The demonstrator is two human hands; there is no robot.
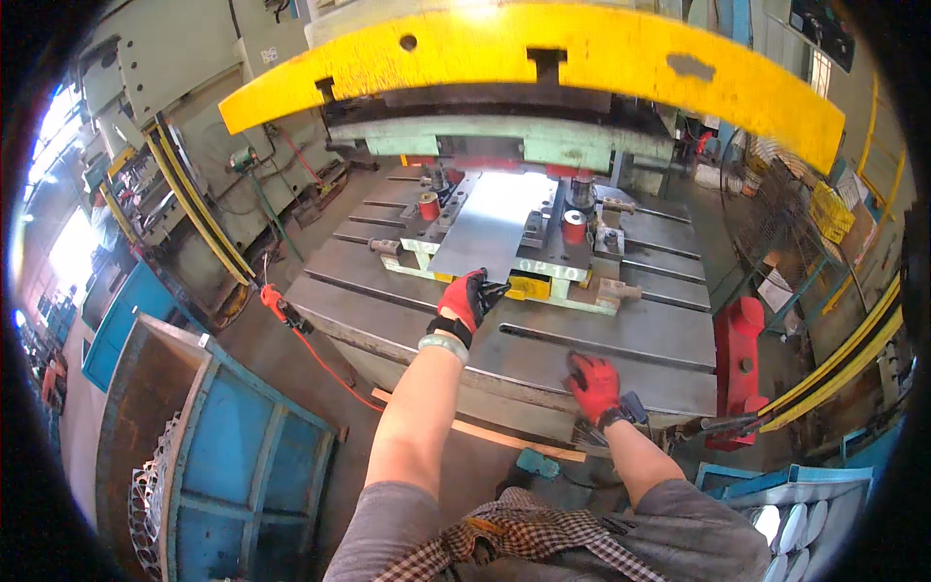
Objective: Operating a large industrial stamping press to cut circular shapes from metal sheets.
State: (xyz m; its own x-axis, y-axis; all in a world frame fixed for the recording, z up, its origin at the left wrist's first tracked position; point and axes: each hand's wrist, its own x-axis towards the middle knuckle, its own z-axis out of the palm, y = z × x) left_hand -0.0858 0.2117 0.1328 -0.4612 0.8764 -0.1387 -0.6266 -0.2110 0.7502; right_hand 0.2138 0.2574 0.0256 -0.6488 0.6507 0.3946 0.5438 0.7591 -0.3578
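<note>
A flat grey metal sheet [492,221] lies lengthwise over the lower die [564,254] in the press, its far part bright with glare. At its near edge is my left hand [465,303] in a red and black glove, the fingers closed on that edge. My right hand [595,384], gloved the same way, is low over the front of the slotted press bed [640,339]. Its fingers are apart and nothing shows in them. Beside its wrist sits a small dark box [633,407]. Above the die hangs the pale green upper die [572,145].
A yellow beam [621,58] spans the press opening. Red-collared posts [573,227] stand on the die. At left is a blue bin [228,427] with cut metal scrap; at lower right, a blue container [834,475] with round discs. A red stand [740,373] flanks the bed's right corner.
</note>
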